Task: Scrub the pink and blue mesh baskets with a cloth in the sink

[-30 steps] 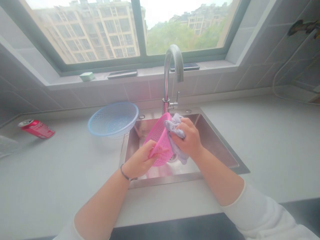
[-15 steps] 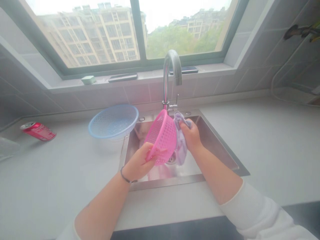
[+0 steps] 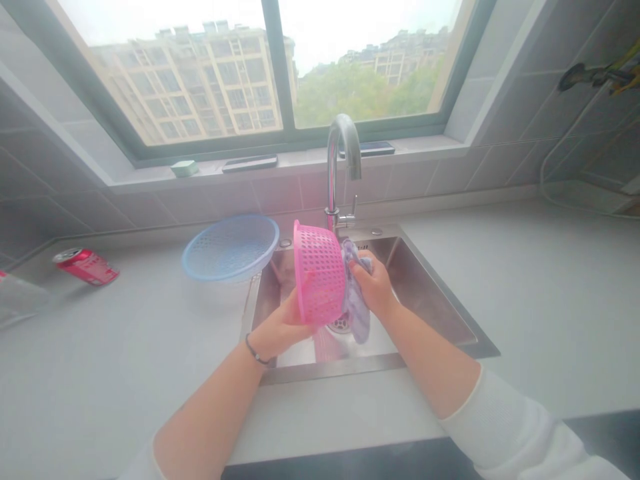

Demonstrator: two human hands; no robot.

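Note:
A pink plastic colander (image 3: 323, 275) is held on its side above the sink (image 3: 435, 287), its rim facing left and its base facing right. My left hand (image 3: 281, 328) grips the lower rim, with some fingers hidden inside but showing faintly through the wall. Bunched in my right hand (image 3: 374, 283) is a purple-grey cloth (image 3: 356, 310), which hangs down and lies against the colander's base. Below the colander, part of the drain (image 3: 340, 325) shows.
Behind the sink rises a chrome faucet (image 3: 345, 147). A blue colander (image 3: 231, 250) sits left of the sink, and a red can (image 3: 87, 267) lies farther left beside a clear plastic item (image 3: 20, 297). The windowsill holds a pale green block (image 3: 185, 169) and dark flat objects.
The colander has turned so its outer wall now faces me and its rim points left. My right hand has moved slightly down and left with the cloth.

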